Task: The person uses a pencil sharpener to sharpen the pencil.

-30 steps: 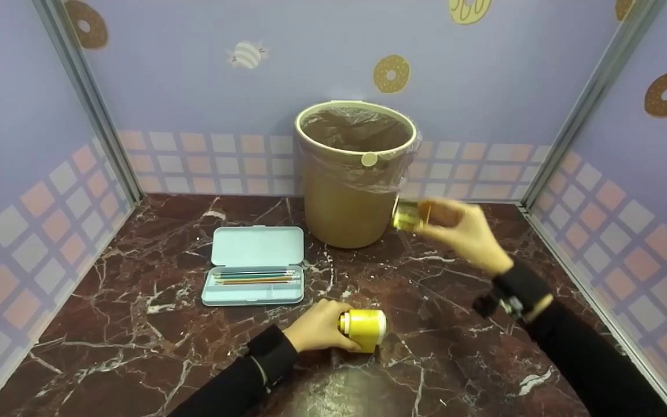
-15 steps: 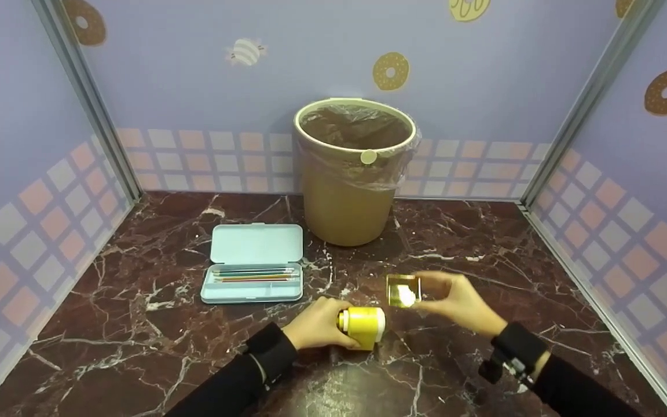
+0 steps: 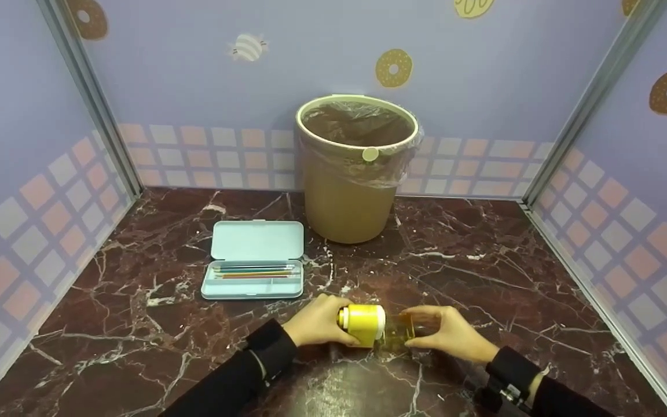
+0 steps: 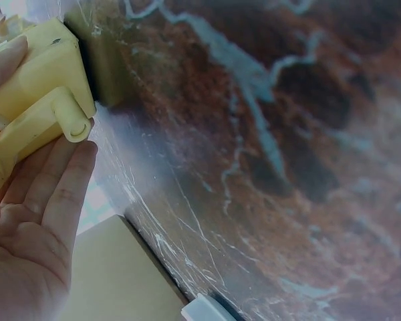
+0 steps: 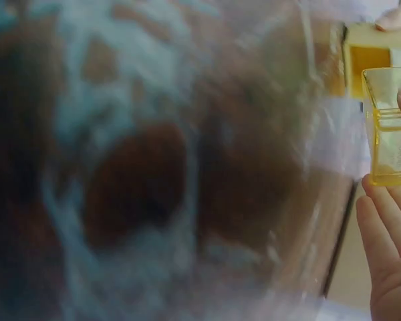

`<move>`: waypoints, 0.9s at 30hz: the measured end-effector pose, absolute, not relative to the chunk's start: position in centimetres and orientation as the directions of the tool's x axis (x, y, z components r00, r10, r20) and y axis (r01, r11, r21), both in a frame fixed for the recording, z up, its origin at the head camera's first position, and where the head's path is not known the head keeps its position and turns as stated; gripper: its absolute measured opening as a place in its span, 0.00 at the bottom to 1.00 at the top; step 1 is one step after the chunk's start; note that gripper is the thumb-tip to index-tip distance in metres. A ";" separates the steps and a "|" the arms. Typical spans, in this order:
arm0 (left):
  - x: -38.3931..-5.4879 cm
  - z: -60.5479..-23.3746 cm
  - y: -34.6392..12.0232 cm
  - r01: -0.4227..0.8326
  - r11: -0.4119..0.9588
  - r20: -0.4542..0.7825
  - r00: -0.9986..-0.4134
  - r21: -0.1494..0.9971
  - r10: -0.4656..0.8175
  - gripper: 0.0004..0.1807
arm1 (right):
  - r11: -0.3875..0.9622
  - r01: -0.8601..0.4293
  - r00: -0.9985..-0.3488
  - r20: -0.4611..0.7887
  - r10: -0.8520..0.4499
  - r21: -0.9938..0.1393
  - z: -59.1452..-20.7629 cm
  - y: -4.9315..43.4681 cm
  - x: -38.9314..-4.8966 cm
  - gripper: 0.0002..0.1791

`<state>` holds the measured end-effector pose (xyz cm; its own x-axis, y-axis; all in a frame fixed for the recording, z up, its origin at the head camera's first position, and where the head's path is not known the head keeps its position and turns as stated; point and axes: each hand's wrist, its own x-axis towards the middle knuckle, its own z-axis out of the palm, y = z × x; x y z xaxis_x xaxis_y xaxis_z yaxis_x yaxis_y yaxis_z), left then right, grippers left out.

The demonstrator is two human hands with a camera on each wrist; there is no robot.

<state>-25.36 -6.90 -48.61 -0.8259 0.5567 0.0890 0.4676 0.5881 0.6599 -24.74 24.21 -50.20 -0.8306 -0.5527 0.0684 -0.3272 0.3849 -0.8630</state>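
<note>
A yellow hand-crank pencil sharpener (image 3: 362, 325) lies near the front of the table, gripped by my left hand (image 3: 315, 323) from its left side. Its crank (image 4: 37, 127) shows in the left wrist view, close to the fingers. Between the thumb and fingers of my right hand (image 3: 452, 335) is the sharpener's see-through yellow shavings drawer (image 3: 398, 331), right beside the body's right end. The right wrist view has the drawer in front of the sharpener's open slot (image 5: 366, 63). No shavings show inside the drawer.
Behind the left hand lies an opened light blue pencil case (image 3: 258, 240) with several pencils (image 3: 258, 271) in it. A tan trash bin (image 3: 348, 211) with a clear plastic liner (image 3: 388, 174) stands at the back wall. Patterned panels enclose three sides of the marble-look table (image 3: 154, 347).
My right hand has brought the drawer from beside the bin toward the front and down, up to the sharpener's right end. The left hand stays in place, gripping the sharpener.
</note>
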 end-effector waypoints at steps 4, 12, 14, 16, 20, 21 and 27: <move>-25.4 -48.5 -6.9 0.461 0.586 0.084 -0.827 0.666 0.555 0.27 | 0.360 -0.315 -0.825 0.066 -0.561 -0.878 -50.7 24.0 -24.6 0.32; -25.4 -48.5 -6.9 0.451 0.575 0.074 -0.826 0.683 0.560 0.27 | 0.316 -0.295 -0.809 0.059 -0.585 -0.902 -51.1 23.3 -24.5 0.33; -25.4 -48.5 -6.9 0.448 0.573 0.072 -0.825 0.686 0.560 0.27 | 0.314 -0.291 -0.810 0.057 -0.584 -0.904 -51.2 23.2 -24.6 0.33; -25.4 -48.5 -6.9 0.448 0.573 0.072 -0.826 0.686 0.559 0.26 | 0.316 -0.283 -0.812 0.051 -0.581 -0.905 -51.2 23.1 -24.6 0.33; -25.4 -48.6 -6.9 0.463 0.580 0.085 -0.824 0.671 0.559 0.27 | 0.320 -0.257 -0.817 0.028 -0.576 -0.912 -51.3 23.1 -24.7 0.34; -25.4 -48.6 -6.9 0.467 0.581 0.089 -0.824 0.667 0.560 0.27 | 0.320 -0.253 -0.816 0.024 -0.577 -0.913 -51.3 23.1 -24.7 0.34; -25.4 -48.6 -6.9 0.470 0.581 0.091 -0.823 0.664 0.561 0.27 | 0.316 -0.252 -0.807 0.019 -0.590 -0.915 -51.7 23.2 -24.9 0.33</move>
